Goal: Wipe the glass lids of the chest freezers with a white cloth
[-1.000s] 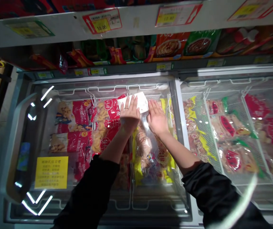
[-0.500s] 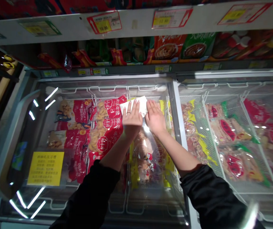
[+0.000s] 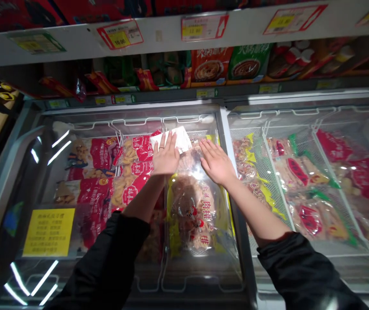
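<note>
My left hand (image 3: 165, 156) lies flat, fingers stretched out, on a white cloth or paper (image 3: 178, 137) pressed against the glass lid (image 3: 84, 202) of a chest freezer. A ring shows on one finger. My right hand (image 3: 216, 162) rests flat on the same glass just to the right, fingers apart, close to the lid's right frame (image 3: 232, 189). Beneath both hands, under the glass, lies a yellow-edged bag of meat patties (image 3: 194, 211). Red bags of frozen food (image 3: 133, 172) fill the basket to the left.
A second freezer lid (image 3: 316, 181) to the right covers wire baskets of red and yellow bags. A yellow notice (image 3: 49, 232) is stuck on the left glass. Above runs a shelf (image 3: 158, 38) with price tags and packaged goods.
Both hands have stayed flat on the glass with the white cloth under the left. The right hand has drawn a little away from the cloth. The view has shifted slightly rightward.
</note>
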